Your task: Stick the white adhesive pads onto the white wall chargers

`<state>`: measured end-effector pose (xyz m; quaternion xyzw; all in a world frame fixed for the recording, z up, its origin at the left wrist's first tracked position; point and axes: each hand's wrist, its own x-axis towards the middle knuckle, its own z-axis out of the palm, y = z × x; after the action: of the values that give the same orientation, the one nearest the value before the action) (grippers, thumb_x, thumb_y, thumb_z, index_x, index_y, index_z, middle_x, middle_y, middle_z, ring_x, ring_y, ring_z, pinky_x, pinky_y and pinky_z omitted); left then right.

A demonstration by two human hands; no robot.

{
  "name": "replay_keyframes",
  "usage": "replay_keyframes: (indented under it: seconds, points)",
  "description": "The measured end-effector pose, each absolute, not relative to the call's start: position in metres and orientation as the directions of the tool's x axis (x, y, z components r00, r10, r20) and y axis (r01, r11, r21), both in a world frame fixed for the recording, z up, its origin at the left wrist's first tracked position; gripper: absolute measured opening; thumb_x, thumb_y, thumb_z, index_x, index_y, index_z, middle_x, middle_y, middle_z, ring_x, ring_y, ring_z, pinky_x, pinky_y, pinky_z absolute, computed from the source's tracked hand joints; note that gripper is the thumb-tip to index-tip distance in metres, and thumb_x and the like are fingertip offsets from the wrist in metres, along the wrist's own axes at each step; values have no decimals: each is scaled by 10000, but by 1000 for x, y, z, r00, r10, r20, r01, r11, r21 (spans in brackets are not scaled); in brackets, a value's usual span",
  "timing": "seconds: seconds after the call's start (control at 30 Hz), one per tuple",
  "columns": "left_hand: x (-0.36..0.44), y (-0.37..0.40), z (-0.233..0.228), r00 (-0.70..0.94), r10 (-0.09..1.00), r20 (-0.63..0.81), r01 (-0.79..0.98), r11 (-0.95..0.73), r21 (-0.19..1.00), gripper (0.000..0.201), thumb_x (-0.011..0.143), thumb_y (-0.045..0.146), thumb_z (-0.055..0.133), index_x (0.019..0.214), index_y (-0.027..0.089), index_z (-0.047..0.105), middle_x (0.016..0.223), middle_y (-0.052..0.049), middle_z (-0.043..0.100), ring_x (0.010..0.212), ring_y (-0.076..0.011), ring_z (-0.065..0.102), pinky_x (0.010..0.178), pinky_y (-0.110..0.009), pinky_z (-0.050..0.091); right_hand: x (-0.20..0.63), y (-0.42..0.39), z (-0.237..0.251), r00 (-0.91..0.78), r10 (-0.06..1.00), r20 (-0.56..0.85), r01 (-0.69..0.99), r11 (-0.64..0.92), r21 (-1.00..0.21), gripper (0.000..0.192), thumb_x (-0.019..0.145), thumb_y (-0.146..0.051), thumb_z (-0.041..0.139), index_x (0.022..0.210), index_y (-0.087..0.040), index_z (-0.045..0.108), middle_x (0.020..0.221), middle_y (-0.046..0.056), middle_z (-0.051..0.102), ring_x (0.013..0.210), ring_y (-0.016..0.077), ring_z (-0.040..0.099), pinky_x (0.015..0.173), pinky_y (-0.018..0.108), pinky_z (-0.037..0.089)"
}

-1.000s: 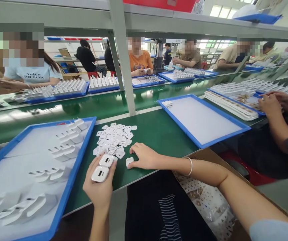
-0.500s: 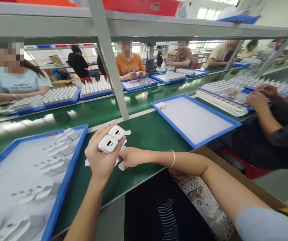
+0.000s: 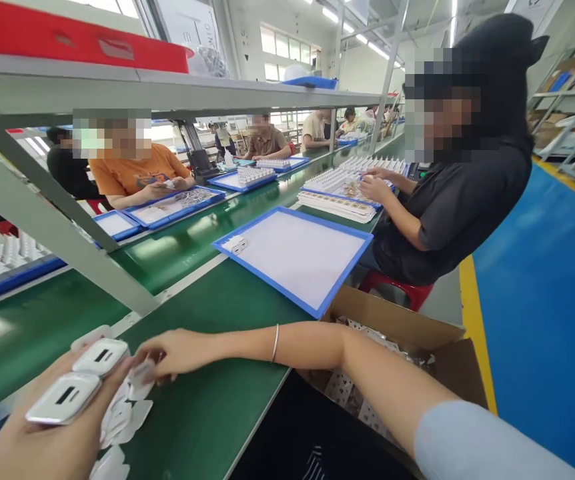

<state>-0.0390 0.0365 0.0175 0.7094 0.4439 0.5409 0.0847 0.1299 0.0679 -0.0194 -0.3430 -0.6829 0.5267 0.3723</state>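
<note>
Two white USB charger heads (image 3: 65, 399) lie side by side in my left hand (image 3: 50, 443), their port ends facing up toward me. My left fingers wrap round them from both sides. Beside it, my right hand (image 3: 182, 353) is closed at the fingertips on a thin, flat white piece (image 3: 142, 375). Several more flat white pieces (image 3: 117, 420) lie loosely overlapping on the green table between and below my hands. My right fingertips are partly hidden.
A blue-rimmed tray (image 3: 327, 305) with a few white chargers (image 3: 237, 245) in its corner sits ahead. An open cardboard box (image 3: 397, 313) stands below the table edge. A co-worker (image 3: 462, 193) sits at right. A slanted metal post (image 3: 67, 220) rises at left.
My view has swung to the right, so my hands and the table appear further left. The two chargers stay in my left hand; my right hand remains at the flat white pieces.
</note>
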Motion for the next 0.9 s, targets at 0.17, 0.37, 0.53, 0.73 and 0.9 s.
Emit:
replay_keyframes:
  seconds: [0.17, 0.37, 0.53, 0.73, 0.9]
  points:
    - [-38, 40, 28, -143, 796, 588, 534, -438, 723, 542, 680, 500, 822, 1181, 316, 729, 1205, -69, 742, 1139, -396, 687, 1049, -607, 535, 158, 72, 17, -359, 912, 199, -145, 156, -977, 226, 843, -324, 748, 1026, -217, 670, 813, -20, 666, 671, 97, 641, 537, 157, 493]
    - [-36, 37, 31, -49, 724, 688, 472, -590, 654, 463, 663, 402, 861, 1054, 176, 761, 1146, -101, 757, 1091, -308, 711, 1058, -523, 542, 175, 66, 30, -235, 961, 147, -107, 125, -986, 52, 977, -242, 546, 974, -196, 570, 789, -16, 669, 545, 84, 659, 488, 163, 488]
    - [-38, 36, 17, 123, 666, 736, 388, -715, 582, 421, 700, 299, 871, 1091, 203, 748, 1143, -85, 760, 1122, -257, 699, 1025, -437, 563, 177, 53, 8, -244, 962, 124, -204, 74, -976, 178, 974, -378, 566, 962, -231, 466, 701, -65, 578, 517, 75, 603, 477, 167, 466]
    - [-36, 39, 10, 179, 661, 729, 283, -744, 605, 460, 701, 292, 886, 1136, 255, 739, 1199, -78, 739, 1135, -254, 690, 989, -439, 572, 174, 28, 13, -213, 942, 261, -219, 214, -952, 268, 905, -258, 675, 1145, -219, 564, 666, -70, 548, 533, 73, 523, 486, 194, 411]
    - [-34, 34, 15, 257, 610, 749, 226, -792, 568, 442, 730, 273, 868, 1151, 280, 733, 1215, -76, 733, 1141, -253, 688, 1004, -460, 566, 170, 13, 23, -190, 914, 360, -244, 311, -919, 234, 880, -269, 740, 1059, -214, 598, 647, -46, 640, 497, 92, 574, 456, 220, 408]
